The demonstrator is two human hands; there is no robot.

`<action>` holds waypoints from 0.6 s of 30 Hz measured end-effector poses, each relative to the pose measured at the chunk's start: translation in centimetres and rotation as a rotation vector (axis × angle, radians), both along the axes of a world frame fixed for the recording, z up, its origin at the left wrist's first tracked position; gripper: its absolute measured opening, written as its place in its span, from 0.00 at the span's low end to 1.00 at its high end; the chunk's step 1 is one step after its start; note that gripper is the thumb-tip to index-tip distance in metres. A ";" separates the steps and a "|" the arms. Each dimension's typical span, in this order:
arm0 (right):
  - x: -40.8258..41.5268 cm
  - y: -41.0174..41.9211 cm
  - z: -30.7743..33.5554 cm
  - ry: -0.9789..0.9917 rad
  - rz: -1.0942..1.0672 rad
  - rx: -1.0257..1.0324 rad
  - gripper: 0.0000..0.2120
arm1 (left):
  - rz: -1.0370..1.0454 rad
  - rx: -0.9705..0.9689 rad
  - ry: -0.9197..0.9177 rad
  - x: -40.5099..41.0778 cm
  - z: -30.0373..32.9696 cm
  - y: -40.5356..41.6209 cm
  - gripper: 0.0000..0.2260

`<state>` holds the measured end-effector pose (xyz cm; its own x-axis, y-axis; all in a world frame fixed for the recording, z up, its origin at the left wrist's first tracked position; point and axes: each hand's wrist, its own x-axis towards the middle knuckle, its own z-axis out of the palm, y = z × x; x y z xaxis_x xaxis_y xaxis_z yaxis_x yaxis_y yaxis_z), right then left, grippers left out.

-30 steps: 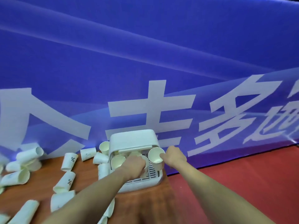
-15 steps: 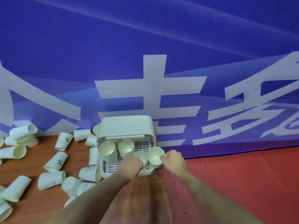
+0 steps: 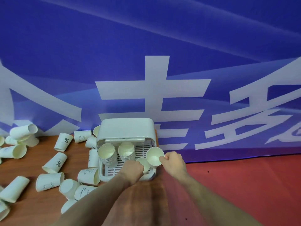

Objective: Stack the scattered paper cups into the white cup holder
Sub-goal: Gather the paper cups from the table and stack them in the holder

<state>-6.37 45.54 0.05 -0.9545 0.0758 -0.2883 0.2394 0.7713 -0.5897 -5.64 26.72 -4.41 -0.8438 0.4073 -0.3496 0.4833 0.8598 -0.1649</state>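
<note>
Paper cup (image 3: 154,156): light, thin-walled, crushable; right hand (image 3: 174,163) pinches its rim, left hand (image 3: 132,170) apparently grips another in white cup holder (image 3: 126,128).

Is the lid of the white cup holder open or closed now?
Open. The lid is raised at the back of the white cup holder, so the cup stacks inside show.

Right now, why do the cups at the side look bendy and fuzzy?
In the head view the wide lens curves the edges, so the scattered cups at far left smear; the white cup holder in the middle stays sharp, and the forearms nearest the camera blur softly.
</note>
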 end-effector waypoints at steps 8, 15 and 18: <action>-1.2 -3.4 0.3 -0.039 0.072 0.013 0.14 | 0.070 0.031 0.055 -0.4 2.0 -5.0 0.16; -1.3 -4.6 -4.3 -0.135 0.081 0.052 0.15 | 0.105 0.173 0.137 0.7 -0.1 -9.3 0.19; -1.6 -4.7 -5.5 -0.164 0.063 0.092 0.13 | 0.114 0.202 0.130 1.2 -1.2 -10.0 0.19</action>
<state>-7.96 40.85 -5.44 -0.8989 0.0507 -0.4353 0.2763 0.8366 -0.4731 -4.43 16.69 -5.60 -0.9207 0.3578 -0.1562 0.3677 0.9291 -0.0390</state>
